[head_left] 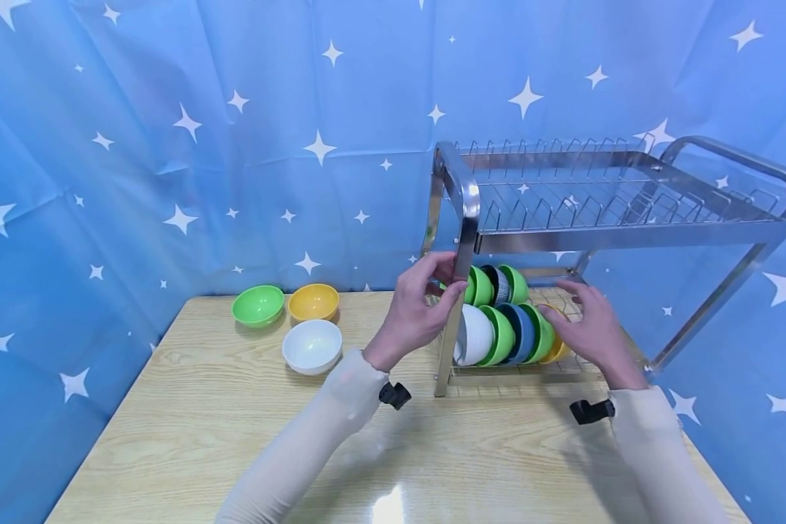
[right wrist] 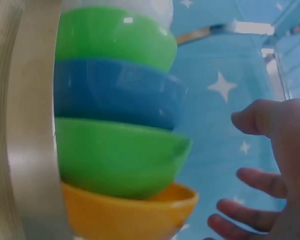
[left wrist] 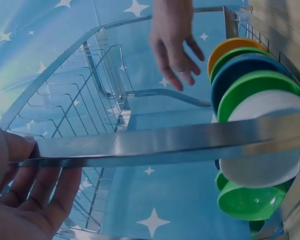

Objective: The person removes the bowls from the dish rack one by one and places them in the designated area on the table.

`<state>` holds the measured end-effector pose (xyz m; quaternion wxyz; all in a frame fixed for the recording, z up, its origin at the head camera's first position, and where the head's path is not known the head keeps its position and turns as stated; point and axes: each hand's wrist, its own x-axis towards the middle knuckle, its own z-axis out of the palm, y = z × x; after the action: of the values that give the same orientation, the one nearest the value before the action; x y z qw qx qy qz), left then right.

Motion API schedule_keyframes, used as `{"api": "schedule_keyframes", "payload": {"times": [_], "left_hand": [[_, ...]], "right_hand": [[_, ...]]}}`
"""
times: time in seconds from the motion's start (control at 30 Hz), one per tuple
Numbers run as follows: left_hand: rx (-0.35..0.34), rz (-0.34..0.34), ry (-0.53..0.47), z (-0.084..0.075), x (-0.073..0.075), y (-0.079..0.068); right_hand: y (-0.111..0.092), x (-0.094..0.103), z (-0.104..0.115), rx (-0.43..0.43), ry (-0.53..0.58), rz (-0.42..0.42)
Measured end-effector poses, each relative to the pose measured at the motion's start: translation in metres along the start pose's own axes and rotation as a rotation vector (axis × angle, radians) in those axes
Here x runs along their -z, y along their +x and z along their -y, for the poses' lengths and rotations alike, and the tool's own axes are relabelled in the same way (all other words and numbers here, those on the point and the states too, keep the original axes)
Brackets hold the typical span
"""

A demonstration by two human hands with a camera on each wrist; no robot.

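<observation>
Left hand (head_left: 426, 306): fingers gripping post (head_left: 446, 358) of one rack (head_left: 629, 237); best hold steady. Right hand (head_left: 592, 324): fingers spread, holding nothing; best move gently, without knocking orange end bowl (head_left: 559, 349) just left. Left of left fingers, on bench (head_left: 236, 429): one green bowl (head_left: 258, 306), one orange bowl (head_left: 314, 302), one white bowl (head_left: 312, 347). Between hands: front row (head_left: 519, 335) five, back row (head_left: 501, 285) perhaps four, partly hidden.

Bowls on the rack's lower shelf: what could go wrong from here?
1. The left hand grips a rack post; a tug might shift the rack and topple bowls.
2. The right hand, fingers spread near the yellow bowl at the front row's end, could knock it.
3. Front-row bowls stand on edge, packed close; moving one may disturb neighbours.
</observation>
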<state>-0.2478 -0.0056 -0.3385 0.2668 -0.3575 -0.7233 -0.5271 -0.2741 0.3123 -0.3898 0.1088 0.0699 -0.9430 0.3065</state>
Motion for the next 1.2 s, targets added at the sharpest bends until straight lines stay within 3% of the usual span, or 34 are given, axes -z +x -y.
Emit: {"api": "schedule_keyframes", "payload": {"times": [0.33,0.7,1.2], "left_hand": [[0.039,0.012,-0.024,0.003,-0.003,-0.001],[0.044,0.026,-0.049,0.004,-0.003,-0.001],[0.048,0.015,-0.07,0.006,-0.004,-0.003]], "right_hand": [[-0.004,0.002,-0.031,-0.172,0.113,0.17],[-0.01,0.001,-0.05,-0.372,0.184,0.352],[-0.013,-0.003,-0.055,-0.453,0.389,0.352]]}}
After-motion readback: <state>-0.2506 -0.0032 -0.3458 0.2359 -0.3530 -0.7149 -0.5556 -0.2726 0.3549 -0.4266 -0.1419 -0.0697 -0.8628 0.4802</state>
